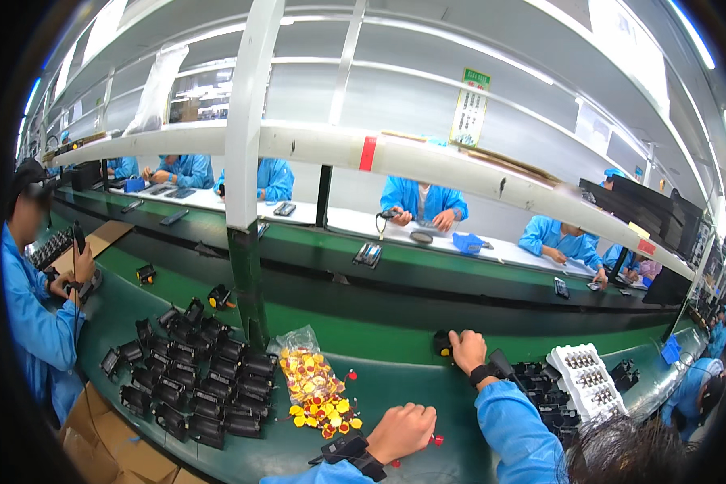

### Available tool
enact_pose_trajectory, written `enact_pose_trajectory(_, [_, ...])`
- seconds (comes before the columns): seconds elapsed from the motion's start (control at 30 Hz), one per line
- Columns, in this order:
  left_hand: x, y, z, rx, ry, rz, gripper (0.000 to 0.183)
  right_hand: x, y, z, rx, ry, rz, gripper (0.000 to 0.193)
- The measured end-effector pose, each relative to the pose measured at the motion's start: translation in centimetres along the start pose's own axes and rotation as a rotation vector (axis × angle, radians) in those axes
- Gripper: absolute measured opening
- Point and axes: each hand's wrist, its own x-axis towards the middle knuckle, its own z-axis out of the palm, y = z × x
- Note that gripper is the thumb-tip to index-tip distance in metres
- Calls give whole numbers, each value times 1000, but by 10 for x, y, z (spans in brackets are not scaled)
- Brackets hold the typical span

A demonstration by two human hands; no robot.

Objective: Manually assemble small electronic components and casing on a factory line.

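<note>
My right hand reaches forward to the edge of the green bench. Its fingers are closed on a small black plastic housing with a yellow piece on it. My left hand is low over the bench, fingers curled in; what they hold, if anything, is hidden. A small red part shows right beside those fingers. To the left of this hand lies a pile of yellow and red discs, spilling from a clear plastic bag. Both wrists wear black bands.
Many black housings cover the bench at left. A white tray of small metal parts stands at right among more black pieces. Beyond the bench runs a dark conveyor; a white post rises before it. Co-workers in blue sit around.
</note>
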Motion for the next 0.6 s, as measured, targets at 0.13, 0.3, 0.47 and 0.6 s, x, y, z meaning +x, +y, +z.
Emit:
enact_pose_trajectory(0.13, [1,-5,-24,106,-194,-139,19,-50,-27,-43,279,152,-125,31])
enact_pose_trajectory(0.3, [8,-33,-92,198,-524,-363,28,-133,-13,-61,534,50,-111,24])
enact_pose_trajectory(0.47, [-10,-44,-90,273,-707,-424,27,-138,-22,-83,668,-55,-99,22])
enact_pose_trajectory(0.6, [-2,-38,-73,368,-731,-373,23,-140,-19,-82,710,-63,-131,21])
